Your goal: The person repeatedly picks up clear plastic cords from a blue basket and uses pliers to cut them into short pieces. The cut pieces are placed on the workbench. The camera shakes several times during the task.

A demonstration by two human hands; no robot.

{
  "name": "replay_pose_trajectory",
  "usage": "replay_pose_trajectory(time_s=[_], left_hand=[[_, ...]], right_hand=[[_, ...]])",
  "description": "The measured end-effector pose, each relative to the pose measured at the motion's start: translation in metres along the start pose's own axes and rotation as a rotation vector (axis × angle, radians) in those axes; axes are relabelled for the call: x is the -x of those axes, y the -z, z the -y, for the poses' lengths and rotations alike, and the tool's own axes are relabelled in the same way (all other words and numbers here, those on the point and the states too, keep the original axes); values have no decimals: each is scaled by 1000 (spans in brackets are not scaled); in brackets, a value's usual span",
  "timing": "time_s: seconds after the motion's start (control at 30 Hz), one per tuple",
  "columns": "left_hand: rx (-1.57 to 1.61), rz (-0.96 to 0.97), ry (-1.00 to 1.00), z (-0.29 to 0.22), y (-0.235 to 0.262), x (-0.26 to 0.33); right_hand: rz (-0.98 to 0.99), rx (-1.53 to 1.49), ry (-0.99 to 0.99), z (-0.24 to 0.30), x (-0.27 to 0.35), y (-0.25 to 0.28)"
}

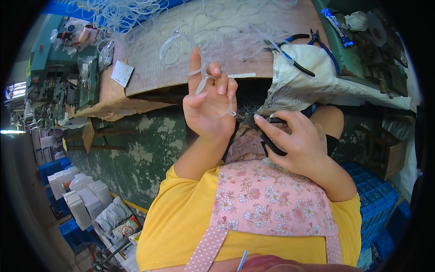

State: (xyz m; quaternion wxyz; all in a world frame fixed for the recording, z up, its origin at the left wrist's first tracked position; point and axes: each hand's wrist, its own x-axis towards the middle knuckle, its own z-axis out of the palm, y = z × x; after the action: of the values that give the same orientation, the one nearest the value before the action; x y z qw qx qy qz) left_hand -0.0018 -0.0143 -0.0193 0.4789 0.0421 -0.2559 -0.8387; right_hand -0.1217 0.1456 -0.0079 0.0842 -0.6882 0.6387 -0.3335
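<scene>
My left hand (209,102) is raised palm up at the table's front edge. Its index finger points upward, and the other fingers are curled round a length of clear plastic tubing (203,86). A loop of that tubing stands out beyond the fingertips, and its lower end runs down across the palm. In my right hand (297,143) is a pair of black-handled pliers (250,120), with the handles between thumb and fingers. Their jaws meet the lower end of the tubing beside my left wrist; whether they grip or cut it cannot be made out.
A tangle of clear tubing (122,16) lies in a blue container at the back left. Two blue-handled pliers (324,45) rest by a white sack (290,75) on the right. A paper card (122,73) lies near the left edge. Blue crates (371,190) stand beside me.
</scene>
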Motion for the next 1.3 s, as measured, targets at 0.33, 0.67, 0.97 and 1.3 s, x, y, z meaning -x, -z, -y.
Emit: replay_pose_trajectory(time_s=[0.33, 0.67, 0.97, 1.3], left_hand=[[3, 53, -89, -3, -6, 3], [-18, 75, -63, -3, -3, 6], [213, 54, 333, -8, 2, -8], [195, -18, 378, -3, 12, -4]], right_hand=[[17, 7, -20, 9, -1, 9], [34, 28, 12, 6, 0, 4], [94, -62, -60, -3, 5, -1], [-29, 36, 67, -6, 3, -3]])
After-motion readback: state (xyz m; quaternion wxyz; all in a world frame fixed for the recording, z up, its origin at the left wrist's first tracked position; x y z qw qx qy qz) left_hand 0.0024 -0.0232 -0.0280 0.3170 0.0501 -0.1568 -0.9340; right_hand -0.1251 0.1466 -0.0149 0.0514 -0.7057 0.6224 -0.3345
